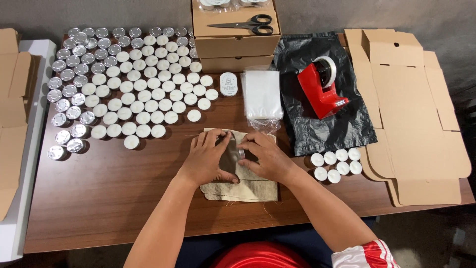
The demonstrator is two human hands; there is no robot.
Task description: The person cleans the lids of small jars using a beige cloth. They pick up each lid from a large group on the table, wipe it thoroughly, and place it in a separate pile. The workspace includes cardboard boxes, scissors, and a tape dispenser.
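Note:
My left hand and my right hand rest side by side on a small stack of beige burlap pouches near the front middle of the brown table. Both grip the top pouch at its mouth. A small tealight, only partly visible, sits between my thumbs at the pouch opening. Behind the hands lies a stack of clear plastic bags. What is inside the pouch is hidden.
Many white tealights and empty silver cups cover the table's left. Several more tealights lie right of my hands. A red tape dispenser sits on a black bag. Scissors lie on stacked cardboard boxes; flat box blanks at right.

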